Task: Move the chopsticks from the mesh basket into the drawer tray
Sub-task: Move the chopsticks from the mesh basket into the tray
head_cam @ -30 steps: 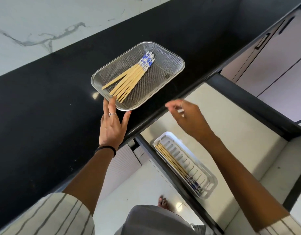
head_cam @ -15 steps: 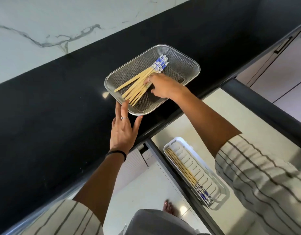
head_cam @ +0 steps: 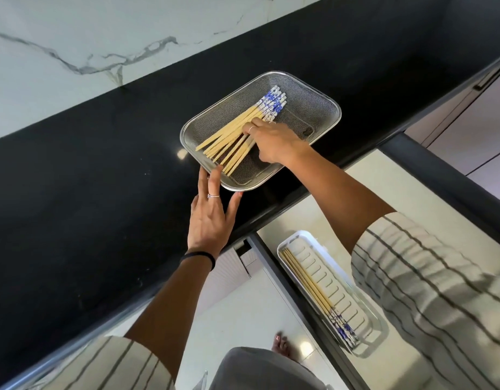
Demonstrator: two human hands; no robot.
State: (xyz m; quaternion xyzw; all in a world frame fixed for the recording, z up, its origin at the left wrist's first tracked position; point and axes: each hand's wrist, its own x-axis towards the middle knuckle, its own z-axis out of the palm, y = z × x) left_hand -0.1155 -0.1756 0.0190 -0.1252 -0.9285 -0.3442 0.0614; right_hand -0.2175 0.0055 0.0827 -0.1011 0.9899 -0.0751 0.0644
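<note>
A metal mesh basket [head_cam: 313, 108] sits on the black countertop [head_cam: 88, 164]. Several wooden chopsticks [head_cam: 234, 130] with blue-and-white patterned tops lie fanned out inside it. My right hand [head_cam: 274, 142] reaches into the basket, its fingers closed around some of the chopsticks near their middle. My left hand [head_cam: 211, 218] lies flat on the counter, fingers spread, with fingertips touching the basket's near rim. Below, a white slotted tray [head_cam: 347, 296] rests in the open drawer, with a few chopsticks [head_cam: 313, 291] lying along its left side.
The drawer's dark front edge [head_cam: 299, 296] runs diagonally under the counter. A marble wall [head_cam: 102, 46] rises behind the counter. Cabinet fronts with a dark handle [head_cam: 491, 77] stand at the right. A bare foot [head_cam: 281, 344] shows on the glossy floor.
My right hand came up from over the drawer into the basket and has closed on chopsticks, which now lie more fanned. My left hand has stayed at the basket's rim.
</note>
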